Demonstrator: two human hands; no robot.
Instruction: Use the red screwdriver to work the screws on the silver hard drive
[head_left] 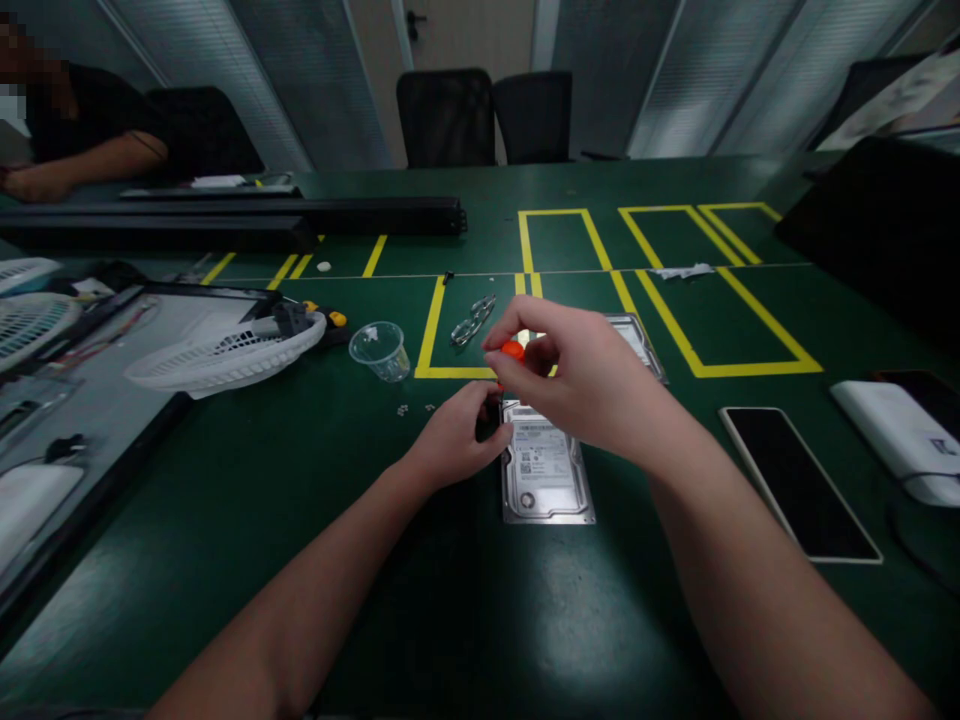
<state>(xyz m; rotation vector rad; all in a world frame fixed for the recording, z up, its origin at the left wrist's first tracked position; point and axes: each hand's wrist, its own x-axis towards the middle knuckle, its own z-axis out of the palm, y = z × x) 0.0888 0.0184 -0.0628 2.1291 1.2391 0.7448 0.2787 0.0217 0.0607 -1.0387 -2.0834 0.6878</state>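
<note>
A silver hard drive (546, 470) with a white label lies flat on the green table. My right hand (566, 365) is above its far end, fingers closed round a small screwdriver with an orange handle (513, 350). The tool points down at the drive's far left corner, its tip partly hidden by my fingers. My left hand (465, 430) touches the drive's left edge near that corner, thumb on the drive and fingers curled beside the tool. Beyond my right wrist lies a second metal drive (637, 340), partly covered. Small screws (403, 410) lie left of my left hand.
A clear plastic cup (379, 350) stands left of yellow tape marks, near glasses (473, 320). At the right lie a phone (801, 483) and a white power bank (904, 440). Rackets (232, 350) and a grey panel (142, 400) cover the left. A person sits at the far left.
</note>
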